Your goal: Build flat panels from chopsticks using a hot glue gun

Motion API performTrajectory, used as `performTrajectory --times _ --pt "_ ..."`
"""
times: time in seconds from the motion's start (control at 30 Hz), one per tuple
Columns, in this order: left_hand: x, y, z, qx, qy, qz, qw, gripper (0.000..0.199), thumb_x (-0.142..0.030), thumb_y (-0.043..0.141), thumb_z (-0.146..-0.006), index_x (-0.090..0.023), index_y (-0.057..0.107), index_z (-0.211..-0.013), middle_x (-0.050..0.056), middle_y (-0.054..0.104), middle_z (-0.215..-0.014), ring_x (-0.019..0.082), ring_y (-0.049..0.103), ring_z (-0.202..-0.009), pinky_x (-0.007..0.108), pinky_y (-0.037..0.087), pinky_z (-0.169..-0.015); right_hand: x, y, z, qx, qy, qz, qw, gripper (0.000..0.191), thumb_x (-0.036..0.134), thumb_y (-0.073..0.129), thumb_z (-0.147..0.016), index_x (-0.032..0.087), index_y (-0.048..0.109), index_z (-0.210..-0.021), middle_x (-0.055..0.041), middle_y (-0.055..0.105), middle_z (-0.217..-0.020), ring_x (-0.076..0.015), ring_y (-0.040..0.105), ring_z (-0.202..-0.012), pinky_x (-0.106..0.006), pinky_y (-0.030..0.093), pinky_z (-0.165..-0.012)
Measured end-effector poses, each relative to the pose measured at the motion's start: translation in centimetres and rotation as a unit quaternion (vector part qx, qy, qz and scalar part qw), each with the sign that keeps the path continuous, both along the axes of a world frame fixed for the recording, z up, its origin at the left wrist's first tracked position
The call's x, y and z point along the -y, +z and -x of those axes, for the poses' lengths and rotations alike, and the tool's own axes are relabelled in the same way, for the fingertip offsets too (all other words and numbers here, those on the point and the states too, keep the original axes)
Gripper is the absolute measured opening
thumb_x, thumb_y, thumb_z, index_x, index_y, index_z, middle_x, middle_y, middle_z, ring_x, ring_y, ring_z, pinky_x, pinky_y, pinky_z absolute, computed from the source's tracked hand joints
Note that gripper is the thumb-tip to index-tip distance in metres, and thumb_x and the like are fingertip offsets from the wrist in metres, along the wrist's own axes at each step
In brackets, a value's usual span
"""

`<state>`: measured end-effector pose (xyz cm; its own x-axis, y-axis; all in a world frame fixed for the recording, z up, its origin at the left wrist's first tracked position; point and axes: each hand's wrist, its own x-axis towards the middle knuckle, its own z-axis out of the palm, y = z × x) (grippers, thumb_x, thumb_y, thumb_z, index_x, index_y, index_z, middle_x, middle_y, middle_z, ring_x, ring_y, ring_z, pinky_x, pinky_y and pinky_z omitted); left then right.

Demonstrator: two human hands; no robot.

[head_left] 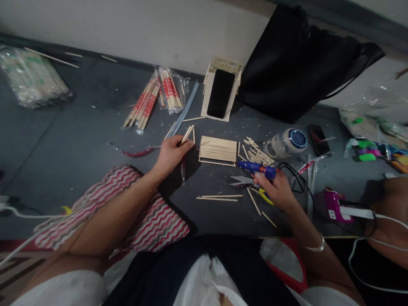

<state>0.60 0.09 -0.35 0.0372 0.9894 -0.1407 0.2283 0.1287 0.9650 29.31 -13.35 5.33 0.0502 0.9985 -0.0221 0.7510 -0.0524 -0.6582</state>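
Head view looks down on a dark grey floor [79,140] where the person sits. Left hand [170,153] is pinched shut on a few short wooden sticks [187,134], their tips pointing up and away toward the wall. Just right of that hand lies a flat panel of glued sticks [218,149], near the middle of the floor space. Right hand [276,189] is closed around a blue glue gun [258,168], its nozzle pointing left toward the panel without touching it. Loose sticks [219,197] lie on the floor between the two hands, closer to the person, and a scatter of short cut pieces [258,155] sits just beyond the gun. A phone [220,93] leans in a stick-built stand [227,66] by the wall, beside a black bag [296,68]. Wrapped chopstick packs [154,97] lie to the left of the stand. A striped cushion [134,212] rests under the left forearm.
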Motion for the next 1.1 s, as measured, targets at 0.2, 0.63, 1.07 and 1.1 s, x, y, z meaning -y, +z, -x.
performTrajectory --times 0.2,0.63,1.07,1.1 --pt "0.0 0.3 0.0 -0.013 -0.020 -0.011 1.000 0.028 -0.041 0.067 -0.069 -0.021 0.053 -0.056 -0.005 0.038 -0.052 0.010 0.031 -0.050 0.025 0.021 -0.047 0.5 -1.7 -0.5 -0.030 -0.013 0.018 0.999 0.045 0.061 0.050 -0.092 0.025 0.060 -0.066 -0.0059 0.072 -0.068 -0.0256 0.070 -0.071 -0.034 0.053 -0.068" --pt "0.1 0.4 0.0 -0.022 -0.019 -0.010 1.000 0.026 -0.040 0.068 -0.070 -0.020 0.056 -0.058 -0.005 0.040 -0.052 0.010 0.033 -0.050 0.025 0.023 -0.047 0.5 -2.1 -0.6 -0.038 -0.024 0.012 0.999 0.044 0.059 0.052 -0.092 0.026 0.058 -0.064 -0.0054 0.073 -0.068 -0.0261 0.071 -0.072 -0.035 0.055 -0.071" --pt "0.0 0.1 0.1 -0.020 -0.018 -0.002 1.000 0.024 -0.040 0.069 -0.070 -0.020 0.059 -0.060 -0.004 0.044 -0.053 0.011 0.036 -0.050 0.025 0.025 -0.045 0.4 -1.9 -0.4 -0.039 -0.027 0.008 0.999 0.045 0.060 0.050 -0.092 0.026 0.058 -0.064 -0.0061 0.074 -0.068 -0.0271 0.072 -0.072 -0.035 0.054 -0.069" --pt "0.0 0.1 0.1 -0.021 -0.018 -0.002 1.000 0.025 -0.041 0.069 -0.070 -0.020 0.059 -0.060 -0.004 0.045 -0.054 0.011 0.036 -0.050 0.025 0.025 -0.046 0.4 -1.9 -0.4 -0.041 -0.027 0.009 0.999 0.044 0.060 0.050 -0.092 0.026 0.058 -0.064 -0.0060 0.074 -0.069 -0.0272 0.072 -0.074 -0.036 0.054 -0.070"
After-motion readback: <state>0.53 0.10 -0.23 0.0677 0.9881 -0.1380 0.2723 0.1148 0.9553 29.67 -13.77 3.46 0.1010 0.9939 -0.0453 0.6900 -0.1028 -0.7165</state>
